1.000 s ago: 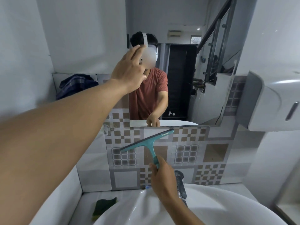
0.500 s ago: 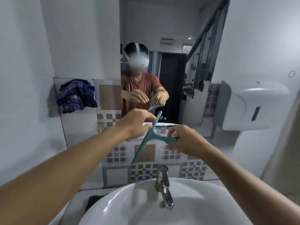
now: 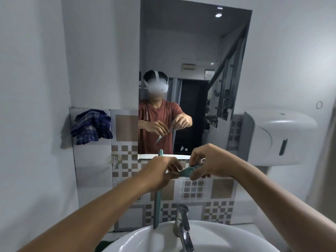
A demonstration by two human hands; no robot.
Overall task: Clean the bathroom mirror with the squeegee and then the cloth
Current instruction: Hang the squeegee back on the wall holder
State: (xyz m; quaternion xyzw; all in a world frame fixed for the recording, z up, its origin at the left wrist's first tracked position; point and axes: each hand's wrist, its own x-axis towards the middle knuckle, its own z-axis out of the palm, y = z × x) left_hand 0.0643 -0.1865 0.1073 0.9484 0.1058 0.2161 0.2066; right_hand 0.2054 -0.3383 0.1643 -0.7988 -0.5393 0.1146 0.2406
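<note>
A teal squeegee (image 3: 157,206) is held in front of me below the mirror (image 3: 192,51), its blade nearly vertical over the basin. My right hand (image 3: 209,162) is closed on its handle, which points to the right. My left hand (image 3: 160,171) grips the blade near its middle, hiding part of it. A blue checked cloth (image 3: 91,128) hangs on the tiled wall to the left of the mirror. The mirror reflects me and both hands with the squeegee.
A white basin (image 3: 163,237) with a chrome tap (image 3: 182,226) lies directly below my hands. A white paper dispenser (image 3: 276,137) juts from the wall on the right. A dark green item (image 3: 104,245) lies left of the basin. White walls close in on both sides.
My left hand came down from the mirror and took hold of the squeegee blade. The blade has swung from slanted to nearly vertical, and my view has pulled back and up.
</note>
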